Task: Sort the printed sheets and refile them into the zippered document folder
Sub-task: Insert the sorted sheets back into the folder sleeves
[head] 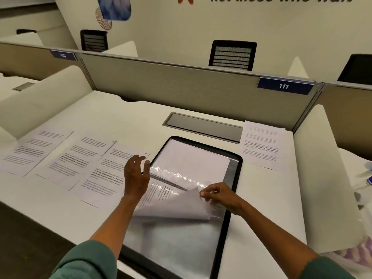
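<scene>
Right hand (pixel 218 195) pinches a curled sheet (pixel 177 206) at frame centre over the open folder (pixel 227 218), which holds papers; left hand (pixel 136 176) hovers relaxed.

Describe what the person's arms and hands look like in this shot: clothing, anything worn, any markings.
Both arms wear green long sleeves pushed up toward the elbows, so the forearms are bare: left sleeve, right sleeve. The fabric looks soft and plain, with no visible print or logo. The left hand and right hand are bare: no gloves, and no rings, watch or bracelets show.
</scene>
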Demonstrator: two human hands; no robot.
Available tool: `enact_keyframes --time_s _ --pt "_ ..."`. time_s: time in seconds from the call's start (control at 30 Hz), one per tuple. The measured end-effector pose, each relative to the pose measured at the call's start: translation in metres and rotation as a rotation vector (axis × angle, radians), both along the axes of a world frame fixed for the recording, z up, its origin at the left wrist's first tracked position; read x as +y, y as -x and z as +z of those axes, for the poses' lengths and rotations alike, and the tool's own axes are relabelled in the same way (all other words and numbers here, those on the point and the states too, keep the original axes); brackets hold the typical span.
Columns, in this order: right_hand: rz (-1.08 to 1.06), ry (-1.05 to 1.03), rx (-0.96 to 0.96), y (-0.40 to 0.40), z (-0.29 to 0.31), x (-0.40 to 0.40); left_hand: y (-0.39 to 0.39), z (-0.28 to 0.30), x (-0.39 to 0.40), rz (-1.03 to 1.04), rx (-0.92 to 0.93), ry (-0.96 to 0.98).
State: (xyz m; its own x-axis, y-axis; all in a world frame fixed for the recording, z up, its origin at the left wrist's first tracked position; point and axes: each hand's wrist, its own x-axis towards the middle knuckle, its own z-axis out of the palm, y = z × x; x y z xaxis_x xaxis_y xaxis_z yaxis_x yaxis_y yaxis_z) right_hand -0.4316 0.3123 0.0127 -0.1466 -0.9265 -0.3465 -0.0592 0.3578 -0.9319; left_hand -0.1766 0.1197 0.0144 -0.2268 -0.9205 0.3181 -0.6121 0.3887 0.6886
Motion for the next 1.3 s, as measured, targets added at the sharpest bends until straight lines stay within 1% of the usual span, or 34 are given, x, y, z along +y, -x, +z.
enact_keyframes --time_s 0.13,0.2,0.3,0.4,0.47,0.57,0.67,0.73,0.83,0.93,1.0,1.13,1.3 --pt "-0.194 0.042 0.032 0.025 0.0 -0.009 0.029 0.026 0.002 -0.009 0.068 0.121" --pt "-0.313 0.032 0.046 0.039 -0.003 -0.014 0.046 0.037 0.001 -0.016 0.052 0.199" --pt "-0.481 0.053 0.065 0.063 -0.011 -0.023 0.073 0.045 0.003 -0.072 0.023 0.251" --pt "-0.589 0.06 0.089 0.088 -0.021 -0.031 0.097 0.034 0.013 -0.166 -0.071 0.223" --pt "-0.64 0.065 0.076 0.1 -0.026 -0.036 0.109 0.016 0.02 -0.222 -0.158 0.166" --pt "-0.726 0.077 0.115 0.114 -0.029 -0.038 0.121 -0.015 0.033 -0.307 -0.321 0.1" --pt "-0.755 0.111 0.242 0.128 -0.038 -0.037 0.136 -0.045 0.041 -0.384 -0.487 0.072" --pt "-0.76 0.097 0.423 0.137 -0.046 -0.035 0.146 -0.058 0.043 -0.411 -0.578 0.035" --pt "-0.795 -0.027 0.745 0.155 -0.06 -0.029 0.167 -0.072 0.046 -0.454 -0.677 0.004" --pt "-0.846 -0.126 0.934 0.175 -0.069 -0.02 0.187 -0.083 0.049 -0.489 -0.735 0.003" --pt "-0.841 -0.233 0.969 0.192 -0.076 -0.016 0.204 -0.087 0.051 -0.51 -0.722 0.004" --pt "-0.867 -0.377 0.922 0.212 -0.085 -0.016 0.242 -0.081 0.055 -0.561 -0.677 0.008" --pt "-0.886 -0.394 1.013 0.214 -0.095 -0.026 0.285 -0.084 0.052 -0.599 -0.643 0.024"
